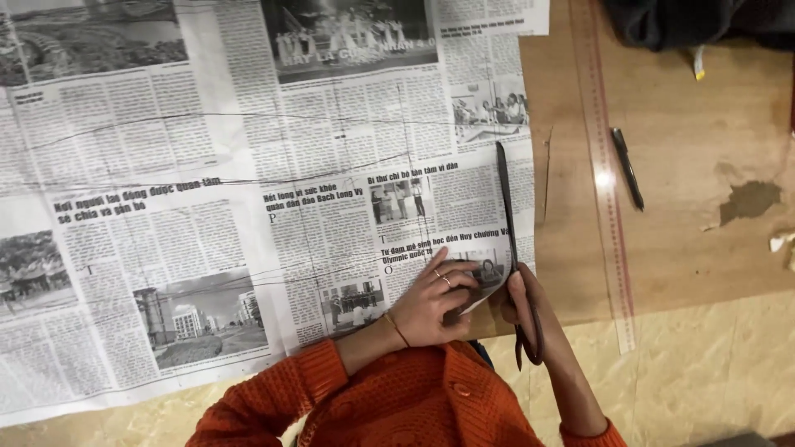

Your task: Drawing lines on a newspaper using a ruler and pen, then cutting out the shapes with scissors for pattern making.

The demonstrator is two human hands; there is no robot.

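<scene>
My left hand (pixel 435 302) pins the newspaper (pixel 248 207) flat on the desk (pixel 704 248) so my right hand (pixel 522 302), fingers closed around the scissors (pixel 509 223), cuts cleanly.

Wooden table (pixel 704 248): newspaper (pixel 207 207), clear ruler (pixel 609 182), black pen (pixel 627 168).
</scene>
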